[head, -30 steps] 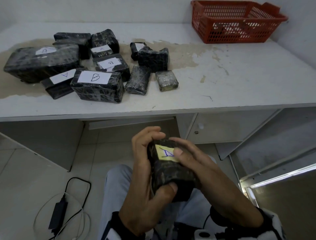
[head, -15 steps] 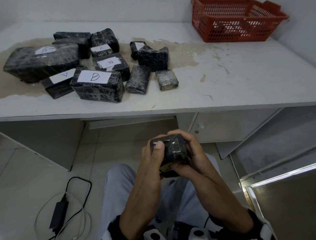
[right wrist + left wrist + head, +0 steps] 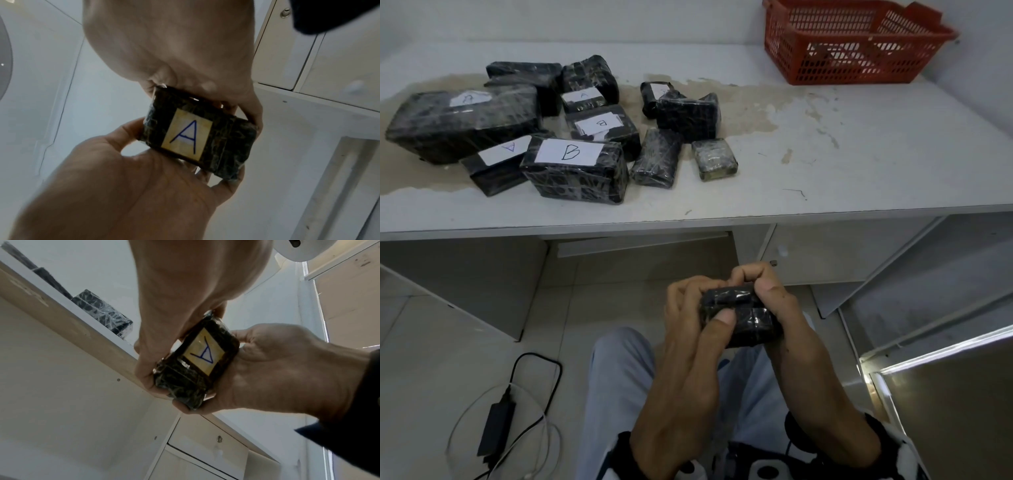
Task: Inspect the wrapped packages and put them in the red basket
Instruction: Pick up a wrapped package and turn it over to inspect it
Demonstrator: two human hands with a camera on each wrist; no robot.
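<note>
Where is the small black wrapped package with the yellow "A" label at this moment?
The small black wrapped package is held between the left hand and the right hand, below the white table's front edge; its yellow label faces down.

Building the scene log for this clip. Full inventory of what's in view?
held package: 1, black wrap, yellowish label "A" facing down, between both hands above the lap.
packages on the table: about ten, black wrap, one paler; several white labels A or B; left half of table.
red basket: 1, far right corner of table.
table: 1, white, worn brown patch.
power adapter with cables: 1, black, floor left.
left hand: grips the held package, thumb on top.
right hand: grips it from the right.
</note>
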